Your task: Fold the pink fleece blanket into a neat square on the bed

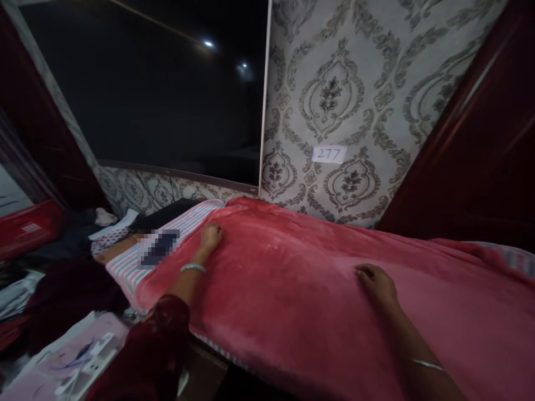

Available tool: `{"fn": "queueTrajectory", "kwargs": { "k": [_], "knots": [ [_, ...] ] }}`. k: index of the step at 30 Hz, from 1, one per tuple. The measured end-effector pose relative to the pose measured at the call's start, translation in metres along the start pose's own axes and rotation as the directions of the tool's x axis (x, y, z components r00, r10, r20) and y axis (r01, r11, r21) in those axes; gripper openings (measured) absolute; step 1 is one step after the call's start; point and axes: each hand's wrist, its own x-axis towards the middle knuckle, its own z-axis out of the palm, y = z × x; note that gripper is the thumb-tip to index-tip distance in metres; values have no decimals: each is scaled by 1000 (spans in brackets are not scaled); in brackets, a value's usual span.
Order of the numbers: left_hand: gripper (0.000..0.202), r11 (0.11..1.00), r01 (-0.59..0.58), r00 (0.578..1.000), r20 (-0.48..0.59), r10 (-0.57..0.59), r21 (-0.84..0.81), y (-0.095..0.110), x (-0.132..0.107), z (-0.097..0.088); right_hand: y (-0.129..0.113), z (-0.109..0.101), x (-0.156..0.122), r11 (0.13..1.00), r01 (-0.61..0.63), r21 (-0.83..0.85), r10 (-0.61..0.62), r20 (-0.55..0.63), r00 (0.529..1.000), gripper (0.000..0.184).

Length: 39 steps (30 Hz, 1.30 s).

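Note:
A plush red blanket [284,289] lies spread over a long surface in front of me. My left hand [211,236] rests on it near its left side, fingers curled closed; what is inside them is hidden. Farther right, my right hand [379,283] touches the blanket's middle with thumb and fingers bent together. Whether cloth is pinched between them I cannot make out. Beyond the left edge of the blanket shows a striped cloth [125,267], with a blurred-out dark patch [159,249] on it.
A large dark television [167,94] hangs on the patterned wall, beside a paper label [329,154] reading 277. Clothes and a red bag [31,228] are piled at left. A white power strip [94,362] lies on a pinkish surface at lower left.

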Motion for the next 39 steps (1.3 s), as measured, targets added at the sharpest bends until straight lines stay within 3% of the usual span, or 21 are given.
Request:
{"fn": "queueTrajectory", "kwargs": {
  "k": [6, 13, 17, 21, 26, 33, 39],
  "knots": [
    [37, 959, 281, 957, -85, -277, 35, -21, 16, 10, 24, 18, 0, 999, 38, -11, -37, 20, 999, 47],
    [32, 936, 347, 936, -43, -350, -55, -49, 45, 18, 30, 22, 2, 998, 54, -28, -53, 15, 998, 44],
    [37, 945, 287, 957, 12, -289, -157, -65, 58, 21, 23, 21, 3, 993, 88, -74, -87, 17, 996, 35],
    [41, 938, 152, 987, 105, -126, -310, -77, 65, 22, 21, 21, 3, 987, 107, -122, -107, 5, 994, 29],
    [46, 893, 42, 985, 166, 37, -449, -84, 69, 27, 27, 22, 3, 980, 117, -162, -120, -8, 993, 28],
    [40, 887, -19, 999, 22, 33, -460, -85, 72, 34, 15, 23, 2, 940, 142, -309, -151, -6, 989, 27],
    [43, 909, -112, 989, -133, 63, -402, -82, 70, 21, 6, 19, 4, 948, 87, -307, -143, -165, 976, 27]
  ]
}}
